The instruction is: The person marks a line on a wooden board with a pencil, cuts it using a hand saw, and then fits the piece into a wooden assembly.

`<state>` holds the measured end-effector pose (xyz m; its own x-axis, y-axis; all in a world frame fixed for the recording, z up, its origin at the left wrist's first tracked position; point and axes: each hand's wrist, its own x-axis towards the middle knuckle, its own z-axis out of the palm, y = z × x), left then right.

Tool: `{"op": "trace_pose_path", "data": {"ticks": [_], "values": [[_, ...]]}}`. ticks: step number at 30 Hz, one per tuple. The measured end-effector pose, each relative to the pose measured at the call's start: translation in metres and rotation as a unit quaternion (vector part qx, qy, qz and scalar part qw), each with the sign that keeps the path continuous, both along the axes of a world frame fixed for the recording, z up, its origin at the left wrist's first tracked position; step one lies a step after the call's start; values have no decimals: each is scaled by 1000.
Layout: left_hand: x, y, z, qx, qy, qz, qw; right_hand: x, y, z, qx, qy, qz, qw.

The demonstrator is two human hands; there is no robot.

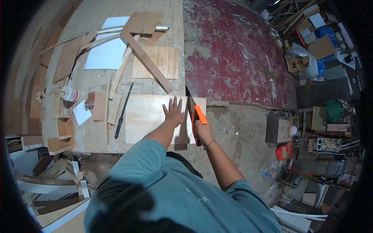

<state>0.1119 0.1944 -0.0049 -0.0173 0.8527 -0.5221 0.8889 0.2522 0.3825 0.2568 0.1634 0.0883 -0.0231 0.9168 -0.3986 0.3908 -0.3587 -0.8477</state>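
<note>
Sawing seems to be the step. The left hand (173, 112) lies flat, fingers spread, on the board (145, 116) at the bench (93, 136) edge. The right hand (203, 132) is wrapped around the orange saw (197, 116) beside it. Next calls for a steady board and straight strokes.

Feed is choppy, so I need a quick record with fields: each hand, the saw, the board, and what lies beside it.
left hand: flat on the plywood board, fingers spread
right hand: closed on the handsaw, orange handle
blade: meets the board near its right end
board support: workbench, right end past its edge
beside it: dark long tool to the left; bottle further left
</note>
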Motion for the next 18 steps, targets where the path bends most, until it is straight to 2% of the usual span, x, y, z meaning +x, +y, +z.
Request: {"op": "trace_pose_path", "data": {"ticks": [1,3,5,7,9,12,16,18], "values": [[2,-4,-3,13,-2,2,1000,5,-13,20,-61,1,-4,998],[3,4,-5,9,-14,15,1000,12,-43,63,-88,35,2,996],[2,9,-5,-1,-17,27,999,15,-77,114,-53,28,-11,998],[2,13,-2,-9,-22,25,999,35,-108,147,-105,19,-10,994],[2,13,-4,-10,-24,28,999,46,-129,175,-55,33,5,998],[2,12,-9,-6,-21,20,1000,59,-140,199,-87,10,19,996],[1,12,-10,-7,-13,14,1000,55,-131,199,-83,8,21,996],[1,14,-11,-9,-1,7,1000,50,-119,202,-119,-7,35,992]]}}
